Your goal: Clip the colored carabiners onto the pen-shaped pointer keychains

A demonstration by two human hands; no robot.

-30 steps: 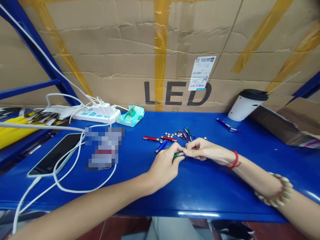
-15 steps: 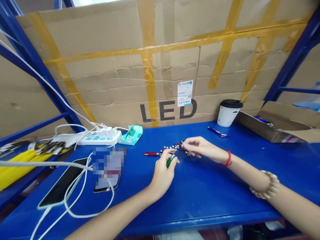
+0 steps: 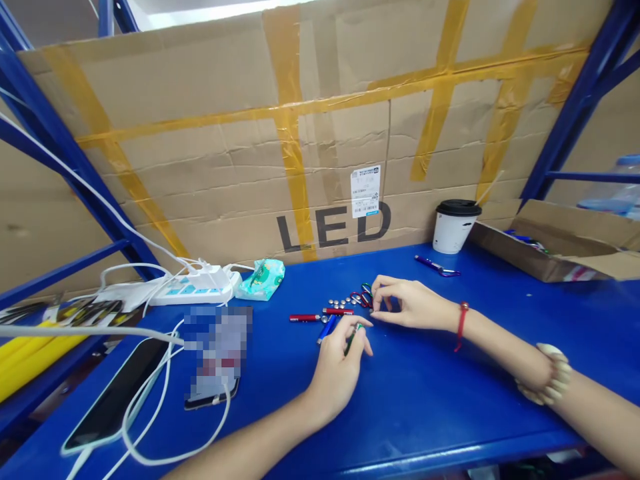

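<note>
The left hand (image 3: 339, 373) grips the green tube (image 3: 351, 339) between thumb and fingers. The right hand (image 3: 413, 304) is curled, its fingertips at the clips (image 3: 367, 294) at its 9 o'clock; whether it pinches anything, I cannot tell. From the left hand, the blue tube (image 3: 327, 329) lies close at 11, silver discs (image 3: 343, 303) at 12, the phone (image 3: 217, 363) at 9. The cup (image 3: 453, 231) stands at the right hand's 1 o'clock.

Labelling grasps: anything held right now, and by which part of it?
Left hand holds a green tube by its barrel, between thumb and fingers, which partly hide it. Right hand: can't tell whether its fingertips hold anything.
</note>
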